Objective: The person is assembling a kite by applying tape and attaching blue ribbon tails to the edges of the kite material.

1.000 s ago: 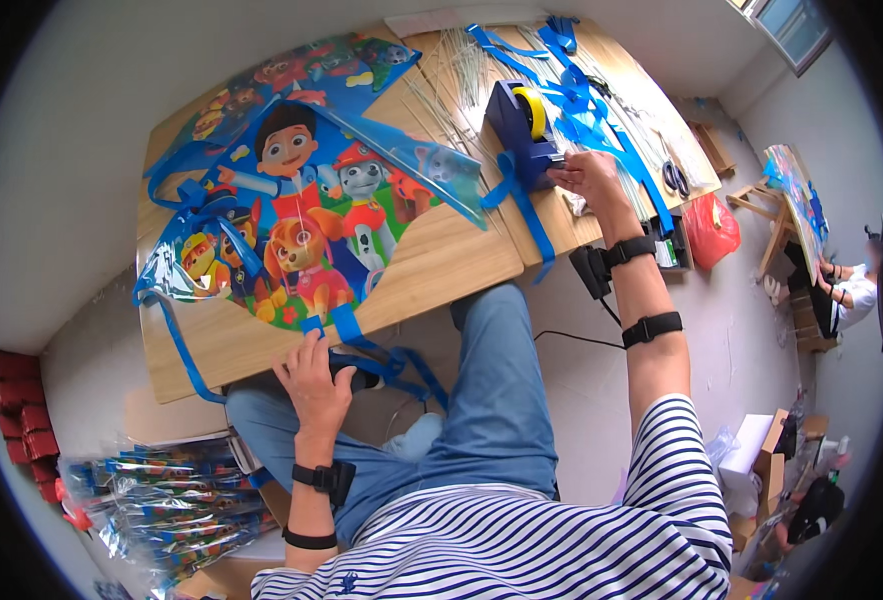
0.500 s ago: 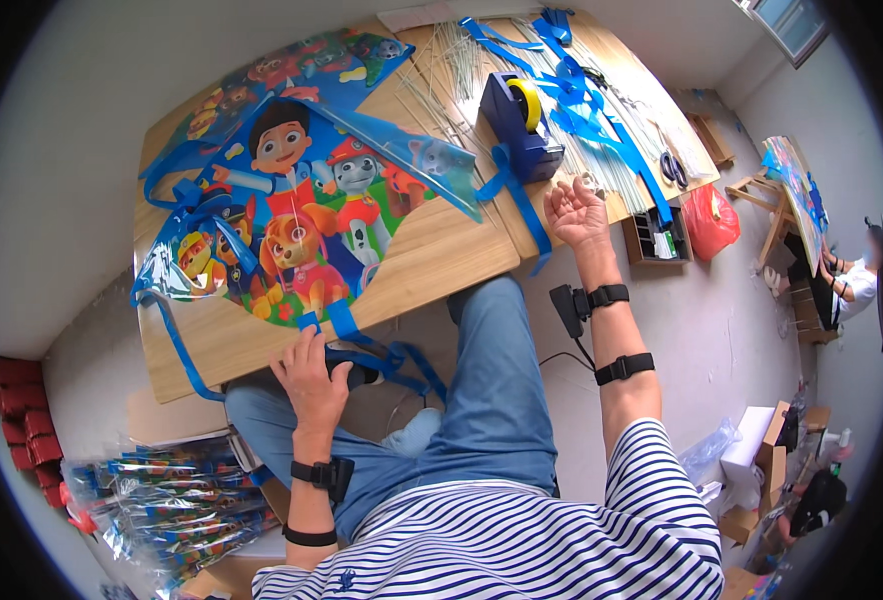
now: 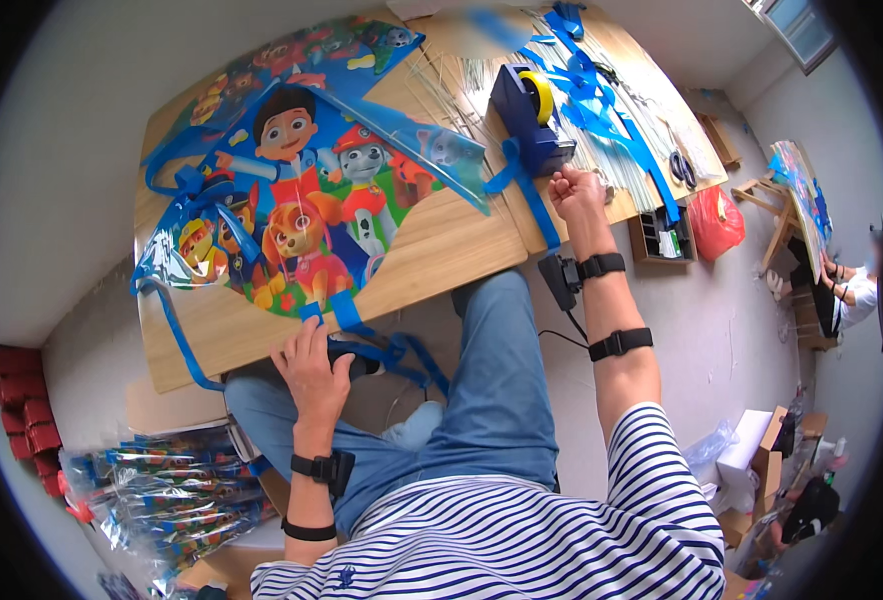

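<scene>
A printed plastic kite sheet with cartoon dogs and a child lies on the wooden table, its clear edge folded back. Blue ribbon strips hang from its near edge. My left hand rests at the table's near edge by these strips, fingers stretched out and fingertips at the sheet's lower edge. At the front of a dark blue tape dispenser with a yellow core, my right hand has its fingers pinched together. What is between them, if anything, is too small to make out.
Thin pale rods, tangled blue ribbon and black scissors lie at the right of the table. A compartment box and red plastic bag are beyond its edge. Packed printed sheets are piled lower left. Another person works far right.
My right hand has gone from loosely curled fingers to a pinch and moved up to the dispenser's front. The left hand has stayed at the sheet's near edge.
</scene>
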### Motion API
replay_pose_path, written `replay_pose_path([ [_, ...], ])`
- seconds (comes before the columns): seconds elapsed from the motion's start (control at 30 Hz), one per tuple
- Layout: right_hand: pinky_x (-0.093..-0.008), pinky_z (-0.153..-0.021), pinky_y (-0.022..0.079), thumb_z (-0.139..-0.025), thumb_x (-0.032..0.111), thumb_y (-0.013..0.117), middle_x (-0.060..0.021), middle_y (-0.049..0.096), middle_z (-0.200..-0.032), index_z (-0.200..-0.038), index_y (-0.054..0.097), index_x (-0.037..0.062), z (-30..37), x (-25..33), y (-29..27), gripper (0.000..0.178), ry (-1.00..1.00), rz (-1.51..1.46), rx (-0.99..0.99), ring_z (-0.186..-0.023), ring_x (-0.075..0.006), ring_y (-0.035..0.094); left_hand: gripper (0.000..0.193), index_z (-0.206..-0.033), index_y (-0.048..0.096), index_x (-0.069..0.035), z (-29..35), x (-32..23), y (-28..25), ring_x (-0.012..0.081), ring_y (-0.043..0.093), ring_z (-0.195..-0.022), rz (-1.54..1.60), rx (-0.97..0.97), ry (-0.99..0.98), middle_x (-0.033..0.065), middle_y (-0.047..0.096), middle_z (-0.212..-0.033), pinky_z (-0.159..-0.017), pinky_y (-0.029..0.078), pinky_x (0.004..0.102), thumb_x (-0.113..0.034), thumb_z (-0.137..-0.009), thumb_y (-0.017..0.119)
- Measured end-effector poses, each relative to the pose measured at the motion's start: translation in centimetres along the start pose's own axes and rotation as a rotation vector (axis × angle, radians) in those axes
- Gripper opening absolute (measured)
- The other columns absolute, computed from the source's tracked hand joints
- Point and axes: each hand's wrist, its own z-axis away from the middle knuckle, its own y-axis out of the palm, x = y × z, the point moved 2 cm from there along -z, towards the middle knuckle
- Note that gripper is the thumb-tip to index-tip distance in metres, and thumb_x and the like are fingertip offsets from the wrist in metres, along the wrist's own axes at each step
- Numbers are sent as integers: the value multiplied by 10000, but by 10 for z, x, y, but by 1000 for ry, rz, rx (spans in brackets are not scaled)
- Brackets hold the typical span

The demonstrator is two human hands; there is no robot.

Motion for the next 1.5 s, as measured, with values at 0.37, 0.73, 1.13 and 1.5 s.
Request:
replay_pose_path([
  [0.37, -258, -431, 404, -816, -76, 504, -31, 449, -598, -772, 505, 31, 1, -28, -14, 115, -320, 234, -132, -428, -115, 436, 605, -1248, 579, -37, 2, 4, 1, 298, 467, -1193, -33, -49, -35, 71, 545, -1333, -1101, 226, 575, -240, -713, 772],
  [0.73, -256, -628, 445, -823, 51, 645, -19, 596, -751, -826, 646, -19, 157, -86, 145, 70, -379, 1171, 1132, -673, -99, 552, 607, -1240, 577, -35, 1, 1, 3, 263, 489, -1139, -2, -89, 0, 48, 506, -1302, -1086, 206, 657, -236, -706, 786],
  [1.13, -217, -631, 502, -895, 45, 600, 0, 574, -730, -799, 564, 17, 217, -227, 193, 107, 119, 1484, 1543, -788, -120, 691, 660, -1269, 558, -37, 4, 5, 8, 252, 488, -1134, 41, -122, -20, 44, 464, -1315, -1076, 197, 688, -255, -692, 795],
  [1.5, -232, -672, 531, -909, 45, 590, -5, 562, -756, -789, 530, 19, 210, -244, 186, 137, 107, 1630, 1484, -818, -135, 702, 657, -1245, 563, -31, 3, 8, 10, 258, 500, -1113, 53, -122, -26, 58, 458, -1305, -1062, 230, 697, -223, -666, 806],
])
